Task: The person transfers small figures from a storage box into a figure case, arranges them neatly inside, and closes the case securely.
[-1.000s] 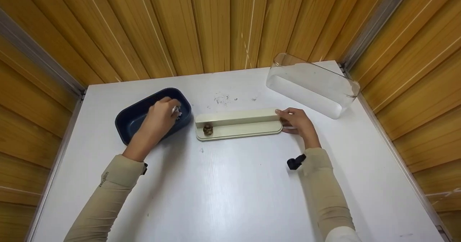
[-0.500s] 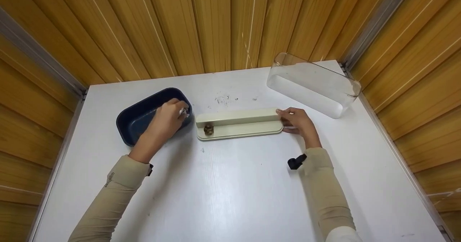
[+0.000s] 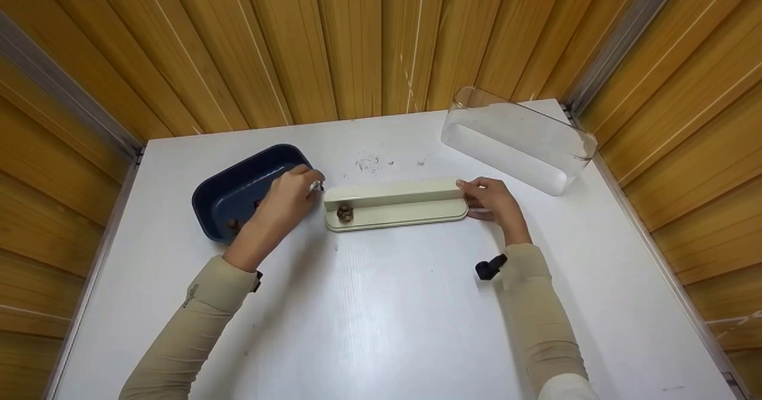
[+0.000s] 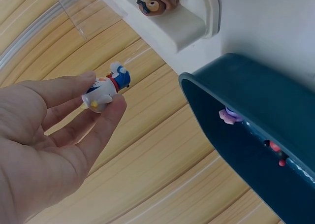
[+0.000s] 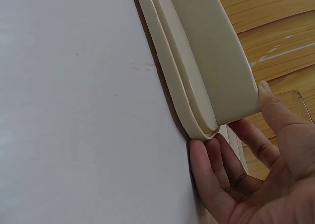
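2 hands work on a white bench (image 3: 381,305) enclosed by wooden slat walls on 3 sides. The near half of the bench surface lies bare between the forearms; the far right corner carries a clear plastic cover (image 3: 517,139) lying tilted against the wall.

The left hand (image 3: 284,202) is raised over the right rim of a dark blue tub (image 3: 238,187), just beside the left end of a cream stand (image 3: 394,203). Its fingers (image 4: 101,130) pinch a small white-and-blue figurine (image 4: 106,90) between thumb and forefinger; the other fingers lie loosely extended. The figurine's long axis runs from the fingertips outward, with its blue end pointing away from the palm toward the stand.

The cream stand lies with its long axis left to right across the middle of the bench. A small brown figurine (image 3: 344,212) sits on its lower step near the left end. The right hand (image 3: 492,200) holds the stand's right end, thumb against the raised back, fingers (image 5: 214,172) curled at the base edge.

The left wrist view alone shows the held figurine's colours and small pieces inside the tub, among them a pink one (image 4: 229,115). The right wrist view alone shows the stand's stepped edge and the finger contact.
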The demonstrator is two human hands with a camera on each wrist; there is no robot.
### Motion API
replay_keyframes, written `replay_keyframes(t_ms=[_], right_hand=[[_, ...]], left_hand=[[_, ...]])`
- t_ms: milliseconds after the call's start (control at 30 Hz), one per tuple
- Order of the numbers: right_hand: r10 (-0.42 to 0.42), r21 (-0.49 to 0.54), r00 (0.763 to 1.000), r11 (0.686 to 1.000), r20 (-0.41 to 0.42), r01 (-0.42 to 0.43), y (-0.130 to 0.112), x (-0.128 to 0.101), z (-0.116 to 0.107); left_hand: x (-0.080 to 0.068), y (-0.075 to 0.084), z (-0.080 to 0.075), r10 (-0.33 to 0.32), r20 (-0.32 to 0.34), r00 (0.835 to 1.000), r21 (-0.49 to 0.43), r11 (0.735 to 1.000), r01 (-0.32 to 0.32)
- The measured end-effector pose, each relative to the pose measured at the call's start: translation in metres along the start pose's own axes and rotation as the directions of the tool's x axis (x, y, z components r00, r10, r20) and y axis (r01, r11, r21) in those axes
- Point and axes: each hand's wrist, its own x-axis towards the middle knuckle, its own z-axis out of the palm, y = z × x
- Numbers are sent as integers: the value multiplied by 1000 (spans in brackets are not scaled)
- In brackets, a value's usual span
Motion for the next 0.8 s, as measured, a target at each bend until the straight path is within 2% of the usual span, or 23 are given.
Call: replay_keyframes(t_ms=[100, 233, 367, 667, 800], right_hand=[[5, 4, 1000, 1000, 0, -5, 0, 0, -1], [6, -1, 1000, 1000, 1, -6, -1, 0, -2], [-2, -6, 1000, 1000, 3, 2, -1, 0, -2], [-11, -5, 1000, 1000, 6, 11, 0, 0, -1], [-19, -2, 1000, 1000, 9, 19, 2, 0, 0]], left_hand=[[2, 3, 1, 42, -17, 999, 1, 999, -42], [6, 9, 2, 64, -4, 998, -27, 998, -64], [10, 14, 4, 64, 27, 998, -65, 996, -62], [20, 35, 13, 66, 97, 993, -84, 995, -58], [23, 42, 18, 93, 118, 989, -85, 993, -83]])
